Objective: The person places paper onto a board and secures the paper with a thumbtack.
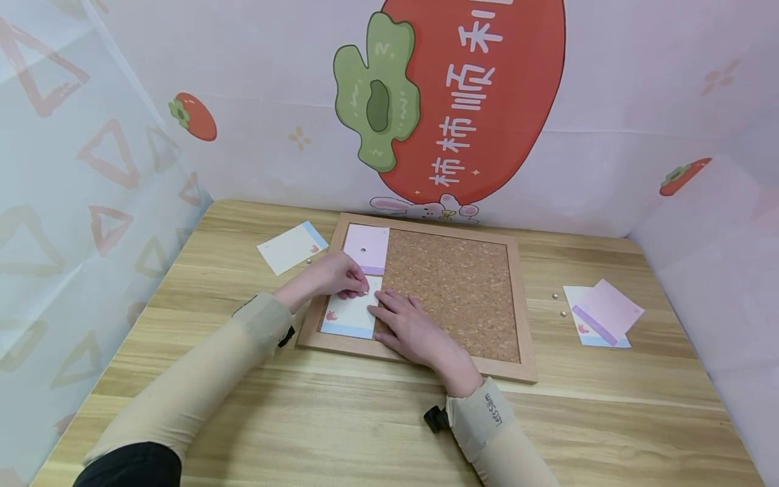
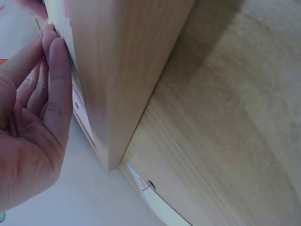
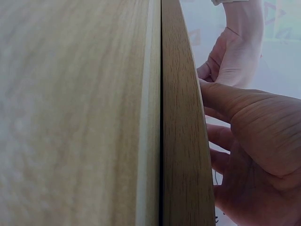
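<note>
My left hand bends over a white card with a blue edge on the corkboard. Its thumb and fingers pinch a small shiny thumbtack at the card's upper right part; in the left wrist view the fingertips hide it. My right hand lies with spread fingers on the cork, fingertips at the card's right edge. Above that card, a pink card with a purple strip lies in the board's upper left corner, with a thumbtack in it.
Left of the wooden frame lie another white card and a loose thumbtack. On the right side of the table, a pink card overlaps a white one, with two thumbtacks beside them. A printed cloth wall stands behind.
</note>
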`<state>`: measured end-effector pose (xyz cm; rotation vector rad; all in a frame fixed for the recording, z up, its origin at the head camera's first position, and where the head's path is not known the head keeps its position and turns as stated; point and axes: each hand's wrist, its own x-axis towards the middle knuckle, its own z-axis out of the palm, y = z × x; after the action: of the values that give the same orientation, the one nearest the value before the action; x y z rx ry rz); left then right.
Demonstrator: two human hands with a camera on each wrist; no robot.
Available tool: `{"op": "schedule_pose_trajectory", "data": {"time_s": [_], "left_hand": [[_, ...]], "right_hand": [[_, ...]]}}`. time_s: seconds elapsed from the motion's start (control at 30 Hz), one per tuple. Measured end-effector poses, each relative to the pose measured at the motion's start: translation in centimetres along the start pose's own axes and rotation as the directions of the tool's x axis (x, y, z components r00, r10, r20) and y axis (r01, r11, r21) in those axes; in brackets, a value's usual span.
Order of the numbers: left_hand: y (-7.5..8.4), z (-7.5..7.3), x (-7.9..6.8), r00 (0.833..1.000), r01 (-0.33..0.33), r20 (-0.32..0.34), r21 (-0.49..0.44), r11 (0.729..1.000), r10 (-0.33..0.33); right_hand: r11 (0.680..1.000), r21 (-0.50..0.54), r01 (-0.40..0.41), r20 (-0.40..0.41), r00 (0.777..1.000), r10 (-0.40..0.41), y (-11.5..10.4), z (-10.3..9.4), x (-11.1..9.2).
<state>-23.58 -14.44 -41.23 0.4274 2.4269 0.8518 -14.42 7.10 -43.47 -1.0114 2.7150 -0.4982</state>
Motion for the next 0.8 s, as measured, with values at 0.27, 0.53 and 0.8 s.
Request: {"op": "schedule_pose_trajectory", "data": {"time_s": [0.27,0.53,0.8], "left_hand": [[0.11,0.10,0.09,1.000,0.003,-0.008,0.020,1.000,-0.003],[0.29,0.03,0.09,1.000,0.009,-0.006,0.034,0.999,-0.009],[0.76,-0.11,0.09,0.999,0.032,0.003,0.079,0.996,-0.033]], "right_hand": [[1.000,0.004,0.003,-0.002,1.000,-0.003,-0.06,-0.08,-0.02],[1.000,0.012,0.002,0.000,1.000,-0.002,-0.02,-0.02,-0.03],[1.000,0.017,-0.003,0.007,1.000,0.003,0.04,0.00,0.02]]}}
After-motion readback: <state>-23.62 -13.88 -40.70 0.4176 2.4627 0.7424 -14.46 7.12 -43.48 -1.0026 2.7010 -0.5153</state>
